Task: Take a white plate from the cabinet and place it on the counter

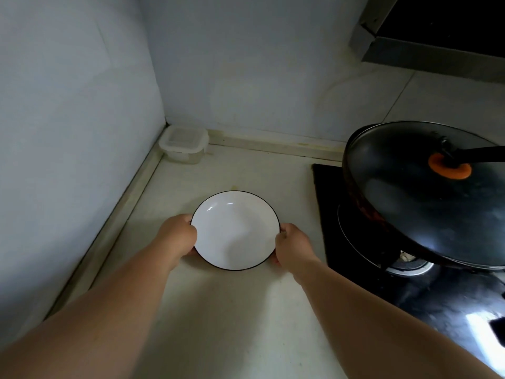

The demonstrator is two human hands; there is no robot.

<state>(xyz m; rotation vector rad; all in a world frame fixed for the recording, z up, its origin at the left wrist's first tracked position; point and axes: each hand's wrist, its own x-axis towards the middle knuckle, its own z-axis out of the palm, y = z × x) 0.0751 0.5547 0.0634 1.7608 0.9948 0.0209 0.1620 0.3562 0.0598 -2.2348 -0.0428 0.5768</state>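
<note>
Here the white plate point(235, 230), thin dark line round its rim, sits low over the pale worktop point(218, 310), to the left of the black hob point(355, 242) and well in front of the lidded plastic box point(183, 143) tucked in the corner. The left hand point(177, 236) clasps the plate's left edge and the right hand point(293, 246) its right edge, each grip closed on the rim with the thumb on top and the fingers tucked underneath. The step in hand looks like the setting-down, nearly finished. To do it well, I would keep the plate level, let its base meet the worktop flat rather than one edge first, then draw the fingers out sideways from under the rim so that it does not skid or ring against the surface. It is also wise to leave it where it is, left of the hob, since the dark wok point(426, 198) with its lid overhangs that side and a knock there could tip something. Whether the plate's base already touches the worktop I cannot tell: the fingers beneath it are hidden, and its shadow is too faint to judge. The cabinet is out of sight altogether. The wok and hob are cut off at the right edge, the lid hides whatever is inside, and the box's contents are too dim to make out.
</note>
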